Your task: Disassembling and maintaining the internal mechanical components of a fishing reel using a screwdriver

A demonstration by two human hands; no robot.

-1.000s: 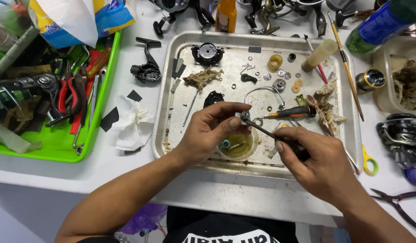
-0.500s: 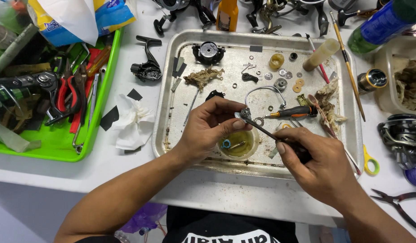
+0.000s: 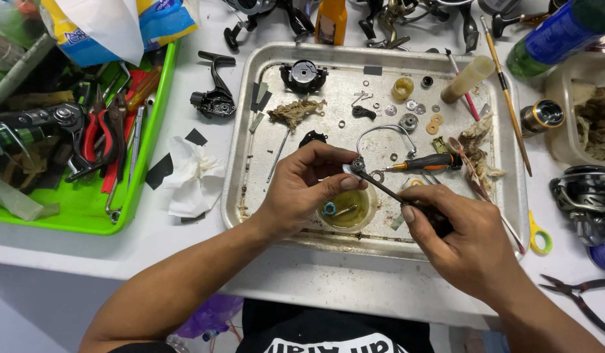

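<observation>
The left hand (image 3: 302, 186) pinches a small metal ring-shaped part (image 3: 358, 164) between thumb and fingertips, and the right hand (image 3: 462, 238) is closed around the dark handle of a thin tool (image 3: 387, 189) whose tip meets that part. Against the moments before, little has shifted: both hands sit in nearly the same spot, the part raised a touch and the tool tip now pressed closer in, so the fiddly work on this piece looks ongoing, not finished. All this hangs over the near edge of the metal tray (image 3: 250, 85), just above a small round dish of yellowish liquid (image 3: 348, 210). An orange-handled screwdriver (image 3: 426, 163) lies just beyond, mid-tray, with loose washers (image 3: 420, 108) toward the far edge.
</observation>
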